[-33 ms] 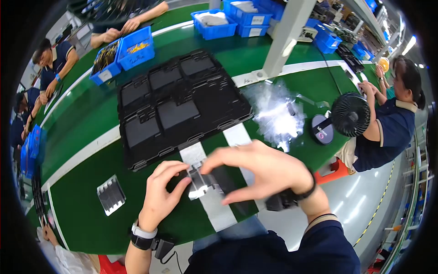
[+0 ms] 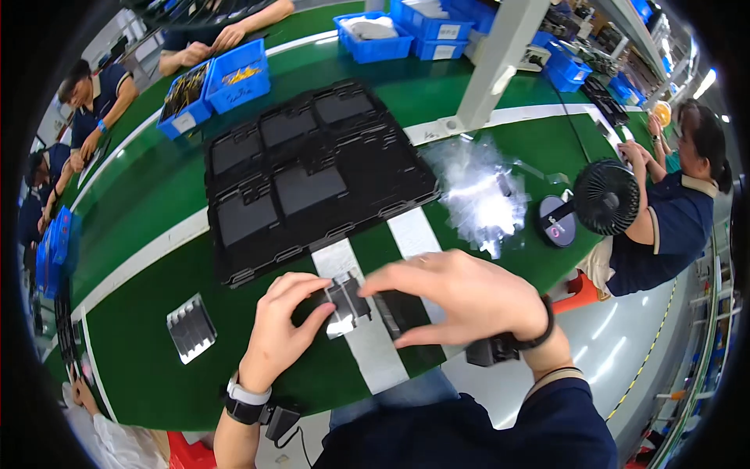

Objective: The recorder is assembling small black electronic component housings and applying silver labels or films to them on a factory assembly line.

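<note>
My left hand (image 2: 285, 324) pinches the left edge of a small piece with dark strips and shiny clear film (image 2: 348, 305), thumb and fingertips close together on it. The piece is over the white band near the table's front edge. My right hand (image 2: 469, 301) hovers just right of it, thumb and index finger wide apart with nothing between them. A dark flat strip (image 2: 388, 314) shows between that thumb and index finger, seemingly on the table. To the left lies a similar sheet of dark strips with a shiny border (image 2: 191, 328).
A black compartmented tray (image 2: 355, 176) lies beyond my hands. A heap of clear film pieces (image 2: 480, 195) is right of it, near a small black fan (image 2: 605, 195). A grey post (image 2: 500, 66) and blue bins (image 2: 238, 82) stand farther back. Co-workers sit around the table.
My right hand has shifted slightly right and down, its index finger farther from the film piece. The left hand keeps its pinch.
</note>
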The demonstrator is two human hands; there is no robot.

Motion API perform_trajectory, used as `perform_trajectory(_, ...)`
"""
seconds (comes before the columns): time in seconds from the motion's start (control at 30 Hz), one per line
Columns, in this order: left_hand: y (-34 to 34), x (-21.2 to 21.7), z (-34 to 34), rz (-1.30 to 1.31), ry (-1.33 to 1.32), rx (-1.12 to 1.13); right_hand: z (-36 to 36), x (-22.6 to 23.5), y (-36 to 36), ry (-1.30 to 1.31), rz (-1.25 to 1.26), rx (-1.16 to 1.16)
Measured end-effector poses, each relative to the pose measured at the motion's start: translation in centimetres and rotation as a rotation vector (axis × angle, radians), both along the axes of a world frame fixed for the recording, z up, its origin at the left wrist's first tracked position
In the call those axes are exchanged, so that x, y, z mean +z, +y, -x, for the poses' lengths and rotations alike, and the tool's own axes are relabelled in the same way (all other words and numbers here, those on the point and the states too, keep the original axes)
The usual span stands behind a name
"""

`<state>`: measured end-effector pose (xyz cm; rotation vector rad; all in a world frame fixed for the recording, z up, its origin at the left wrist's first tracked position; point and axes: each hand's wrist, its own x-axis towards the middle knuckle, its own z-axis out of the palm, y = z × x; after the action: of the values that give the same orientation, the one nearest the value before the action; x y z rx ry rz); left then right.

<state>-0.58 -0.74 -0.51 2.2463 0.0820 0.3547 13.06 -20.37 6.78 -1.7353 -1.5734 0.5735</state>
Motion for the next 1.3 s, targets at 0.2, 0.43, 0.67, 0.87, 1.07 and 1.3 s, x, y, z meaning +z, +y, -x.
perform_trajectory(0.2, -0.4, 0.4, -0.4, -0.175, 0.041, -0.121, 1.5, -4.8, -3.2, -0.328, 0.081, -0.082)
perform_trajectory(0.43, -0.7, 0.2, 0.4, -0.138, 0.146, -0.067, 0.3, -4.6, -4.6, -0.256, 0.309, 0.051)
perform_trajectory(0.67, -0.8, 0.2, 0.4, -0.086, 0.203, -0.167, 1.6, -6.7, -3.9, -0.112, -0.003, 0.011)
perform_trajectory(0.87, -0.8, 0.2, 0.3, -0.086, 0.209, -0.169, 1.9, -6.7, -3.4, -0.164, 0.055, 0.011)
perform_trajectory(1.07, -0.8, 0.1, 0.3, -0.075, 0.21, -0.169, 1.9, -6.6, -3.4, -0.185, 0.077, 0.009)
perform_trajectory(1.3, -0.8, 0.1, 0.4, -0.061, 0.201, -0.165, 1.9, -6.5, -3.4, -0.183, 0.091, 0.017)
